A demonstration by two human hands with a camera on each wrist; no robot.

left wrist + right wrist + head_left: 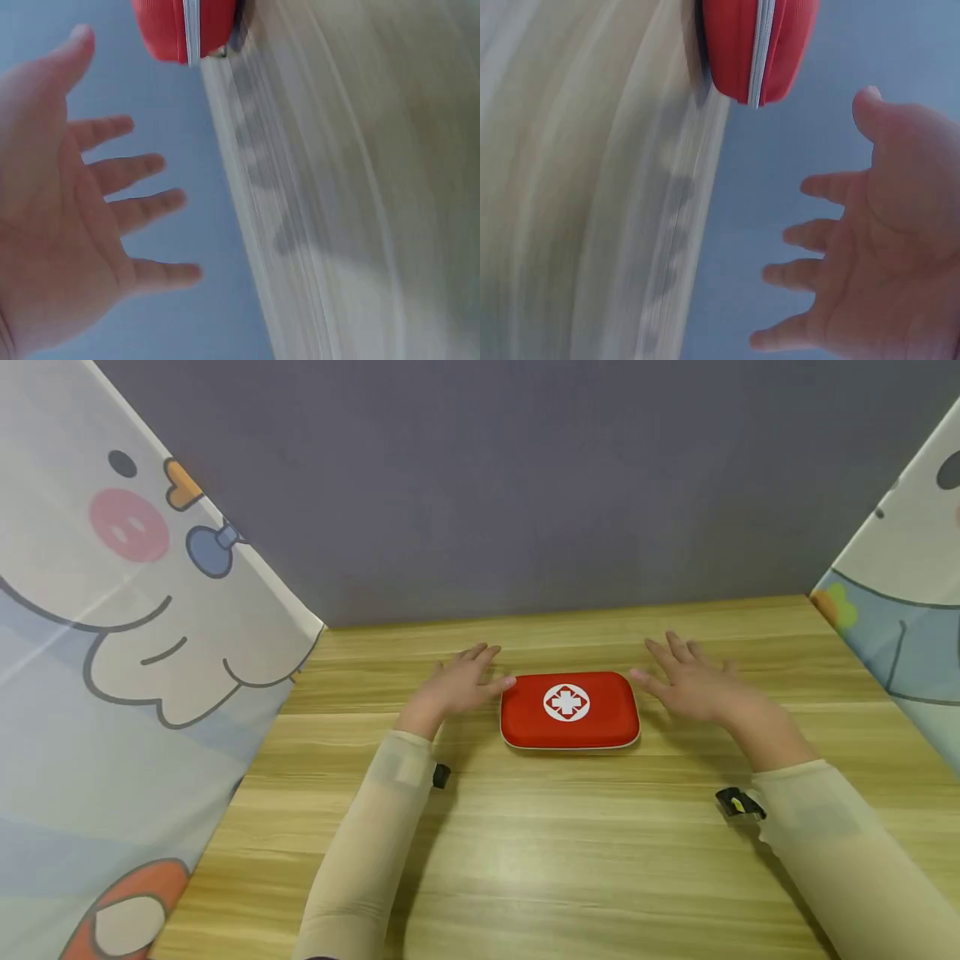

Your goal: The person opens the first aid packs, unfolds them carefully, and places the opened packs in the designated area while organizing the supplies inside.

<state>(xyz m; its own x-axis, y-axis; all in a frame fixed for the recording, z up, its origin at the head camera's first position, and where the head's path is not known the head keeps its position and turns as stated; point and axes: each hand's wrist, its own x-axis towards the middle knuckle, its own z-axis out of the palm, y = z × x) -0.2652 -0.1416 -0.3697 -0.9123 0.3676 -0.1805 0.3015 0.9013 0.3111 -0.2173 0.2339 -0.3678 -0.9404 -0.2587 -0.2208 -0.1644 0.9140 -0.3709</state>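
Observation:
A red first-aid case (525, 718) with a white cross emblem lies flat on the wooden table, its lid closed. A pale zipper (192, 30) runs along its side in the left wrist view. My left hand (459, 685) hovers at the case's left end, fingers spread, its thumb tip overlapping the corner in the head view. In the left wrist view that thumb stands apart from the case. Off the right end is my right hand (693, 685), its fingers spread too; the right wrist view (900, 232) shows a gap between the thumb and the case. Neither hand holds anything.
The wooden table (570, 852) meets a grey wall (525, 485) at the back. Cartoon-printed cloth panels stand on the left (67, 735) and right (922, 635). Small dark devices sit at the left wrist (441, 776) and right wrist (738, 803).

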